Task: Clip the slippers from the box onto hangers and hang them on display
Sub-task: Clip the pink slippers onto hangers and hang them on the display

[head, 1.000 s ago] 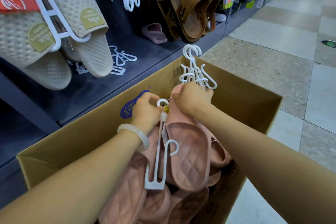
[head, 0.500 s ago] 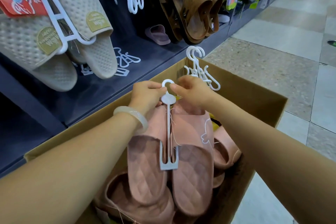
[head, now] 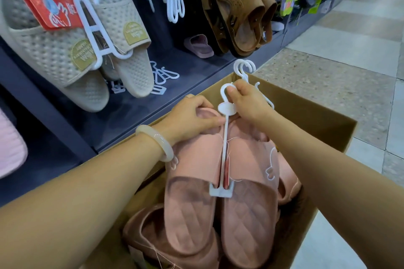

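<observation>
Head view: our left hand grips the heel of 1 pink slipper. White hanger lies between the 2 slippers over the box. Our right hand pinches its hook, spare hangers also in its grasp.

A pair of slippers lies atop others in the box, a hanger between them. At ten o'clock, hung slippers; at twelve, sandals.
</observation>
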A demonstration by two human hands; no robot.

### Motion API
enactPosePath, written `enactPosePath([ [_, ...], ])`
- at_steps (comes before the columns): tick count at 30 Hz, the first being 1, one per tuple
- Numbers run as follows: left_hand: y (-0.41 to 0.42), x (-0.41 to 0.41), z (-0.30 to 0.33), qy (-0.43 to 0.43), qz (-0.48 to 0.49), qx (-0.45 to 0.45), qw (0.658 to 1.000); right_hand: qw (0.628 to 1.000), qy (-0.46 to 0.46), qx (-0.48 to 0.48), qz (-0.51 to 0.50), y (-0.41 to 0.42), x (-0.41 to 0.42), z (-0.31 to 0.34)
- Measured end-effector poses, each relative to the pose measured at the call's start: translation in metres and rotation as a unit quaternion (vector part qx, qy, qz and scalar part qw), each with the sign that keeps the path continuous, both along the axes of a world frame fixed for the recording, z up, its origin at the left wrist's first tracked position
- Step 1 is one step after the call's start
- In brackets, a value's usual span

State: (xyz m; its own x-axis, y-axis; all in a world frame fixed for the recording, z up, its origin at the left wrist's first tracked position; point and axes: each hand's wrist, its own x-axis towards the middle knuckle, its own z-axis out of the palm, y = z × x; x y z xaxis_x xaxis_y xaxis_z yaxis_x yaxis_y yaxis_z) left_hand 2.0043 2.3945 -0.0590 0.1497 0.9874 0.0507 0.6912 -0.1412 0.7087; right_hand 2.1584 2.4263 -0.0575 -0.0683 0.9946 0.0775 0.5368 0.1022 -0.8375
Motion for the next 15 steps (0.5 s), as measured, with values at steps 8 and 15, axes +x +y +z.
enactPosePath([
  [8,0.011,-0.023,0.04,-0.005,-0.027,-0.123,0.992,0.994,0.06,0.09,0.015,-0.003,-0.021,0.027],
  [15,-0.011,-0.048,0.003,-0.257,0.087,-0.193,0.943,0.998,0.038,0.022,0.055,-0.002,-0.018,0.019],
])
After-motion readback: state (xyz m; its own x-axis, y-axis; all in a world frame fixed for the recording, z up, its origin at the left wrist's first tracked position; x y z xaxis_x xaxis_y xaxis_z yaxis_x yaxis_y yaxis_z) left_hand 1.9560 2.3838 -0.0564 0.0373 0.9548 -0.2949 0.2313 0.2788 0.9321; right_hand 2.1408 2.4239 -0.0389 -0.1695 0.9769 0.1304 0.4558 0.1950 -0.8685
